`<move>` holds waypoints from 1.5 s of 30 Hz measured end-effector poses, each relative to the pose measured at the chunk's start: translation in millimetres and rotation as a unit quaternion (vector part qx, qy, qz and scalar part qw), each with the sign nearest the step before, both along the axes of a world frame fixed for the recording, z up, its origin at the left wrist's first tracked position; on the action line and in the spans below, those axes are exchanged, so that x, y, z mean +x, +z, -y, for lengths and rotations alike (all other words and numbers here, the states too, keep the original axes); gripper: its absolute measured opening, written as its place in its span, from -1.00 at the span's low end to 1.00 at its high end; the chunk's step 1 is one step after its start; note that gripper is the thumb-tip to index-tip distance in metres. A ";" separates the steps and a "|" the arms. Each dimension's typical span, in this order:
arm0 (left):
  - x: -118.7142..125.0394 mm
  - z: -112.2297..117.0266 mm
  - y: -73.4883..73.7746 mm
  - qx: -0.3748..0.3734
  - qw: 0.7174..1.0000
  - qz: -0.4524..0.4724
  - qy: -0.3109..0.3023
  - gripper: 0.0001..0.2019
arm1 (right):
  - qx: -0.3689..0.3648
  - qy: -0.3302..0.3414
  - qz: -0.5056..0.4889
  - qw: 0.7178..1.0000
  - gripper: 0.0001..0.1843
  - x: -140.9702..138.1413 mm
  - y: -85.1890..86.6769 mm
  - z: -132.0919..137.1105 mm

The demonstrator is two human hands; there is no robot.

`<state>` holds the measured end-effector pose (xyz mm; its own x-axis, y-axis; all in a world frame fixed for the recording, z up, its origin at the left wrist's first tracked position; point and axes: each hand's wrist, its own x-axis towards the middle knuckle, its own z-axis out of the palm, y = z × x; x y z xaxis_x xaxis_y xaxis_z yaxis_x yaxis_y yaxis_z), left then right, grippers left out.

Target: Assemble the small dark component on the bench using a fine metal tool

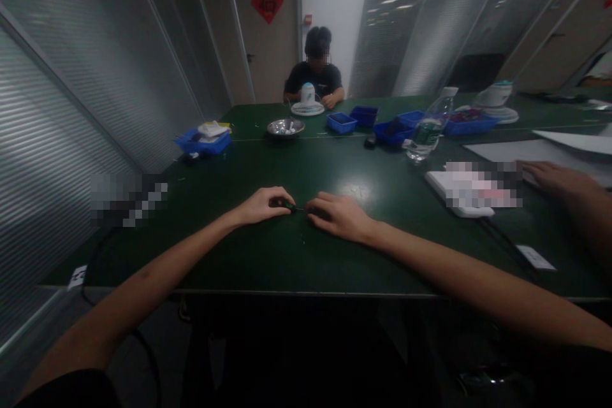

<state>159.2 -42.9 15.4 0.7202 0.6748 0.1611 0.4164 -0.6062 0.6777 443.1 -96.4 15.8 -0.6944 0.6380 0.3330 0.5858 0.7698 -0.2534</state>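
Note:
Both my hands rest on the dark green table [268, 255], close together near its middle. My left hand [265, 205] is curled, its fingers pinched on a small dark part [289, 206] that I cannot name. A thin wire or pin runs from that part towards my right hand [337, 215], whose fingers are bent down and closed at the wire's other end. What the right fingers grip is hidden beneath them.
Another person's hand [554, 177] lies at the right beside a white flat box [459, 194]. A water bottle [428, 131], several blue trays [342, 122], a metal bowl [285, 127] and a small white fan [307, 101] stand farther back. A person sits at the far end.

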 end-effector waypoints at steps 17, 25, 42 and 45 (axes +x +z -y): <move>5.1 4.3 3.4 -0.053 0.997 -0.004 -0.060 -0.74 | 0.032 0.018 0.013 0.999 -0.67 1.8 -2.4 -0.2; 12.6 8.9 -6.4 0.005 0.999 0.012 -0.048 -0.68 | 0.031 0.019 0.013 0.999 -0.68 -0.3 -3.2 -0.5; 16.9 11.8 -0.6 -0.113 0.992 0.048 -0.034 -0.43 | 0.036 0.030 0.010 0.999 -0.68 -2.5 -8.9 -2.6; 8.1 4.7 0.8 -0.069 0.997 0.023 -0.018 -0.47 | 0.027 -0.025 -0.004 0.999 -0.69 -2.0 -6.5 -2.0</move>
<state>167.4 -47.6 16.2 0.7382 0.6669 0.1012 0.3635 -0.5196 0.7732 441.1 -94.4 9.3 -0.6593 0.6529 0.3728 0.6221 0.7522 -0.2172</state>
